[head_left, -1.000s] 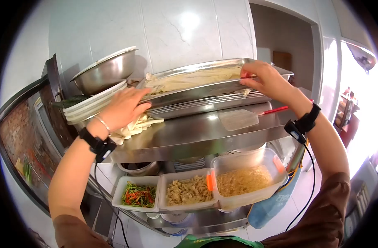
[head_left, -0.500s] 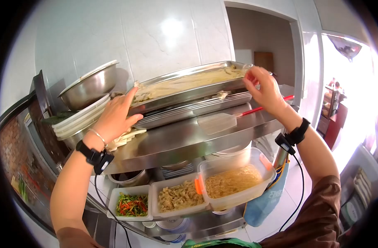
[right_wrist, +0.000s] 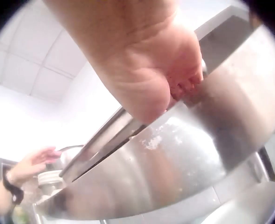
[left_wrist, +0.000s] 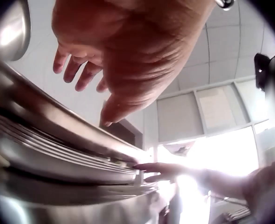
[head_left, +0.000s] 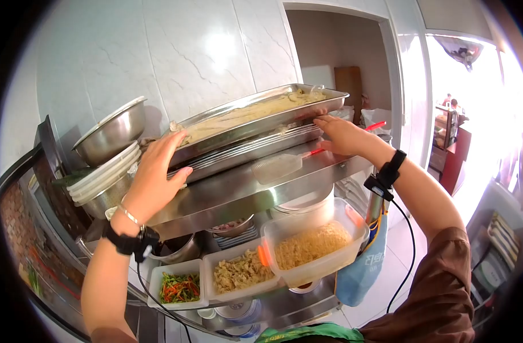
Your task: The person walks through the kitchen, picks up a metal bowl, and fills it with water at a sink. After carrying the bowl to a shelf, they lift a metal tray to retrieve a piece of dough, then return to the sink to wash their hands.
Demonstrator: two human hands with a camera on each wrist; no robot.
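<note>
In the head view a steel tray (head_left: 238, 125) of pale flat strips lies tilted on a stack of steel trays (head_left: 253, 150). My left hand (head_left: 153, 180) is at the tray's left end, fingers extended and thumb spread apart; the left wrist view shows the same hand (left_wrist: 133, 51) above the tray rim. At the right end of the stack is my right hand (head_left: 347, 136), its fingertips by the edge just below the upper tray. The right wrist view has this hand (right_wrist: 147, 84) low over the steel shelf, its fingertips partly hidden.
A spatula (head_left: 277, 168) with a red handle lies on the shelf (head_left: 238, 197). A steel bowl (head_left: 113, 132) rests over stacked white containers (head_left: 104, 171) at left. Below are tubs of cut vegetables (head_left: 180, 288), pale pieces (head_left: 244, 273) and noodles (head_left: 313, 246). A doorway (head_left: 341, 57) opens behind.
My right hand has left the upper tray's right rim and come down to the edge of the stack below. The left hand stays near the left end. The head view has shifted.
</note>
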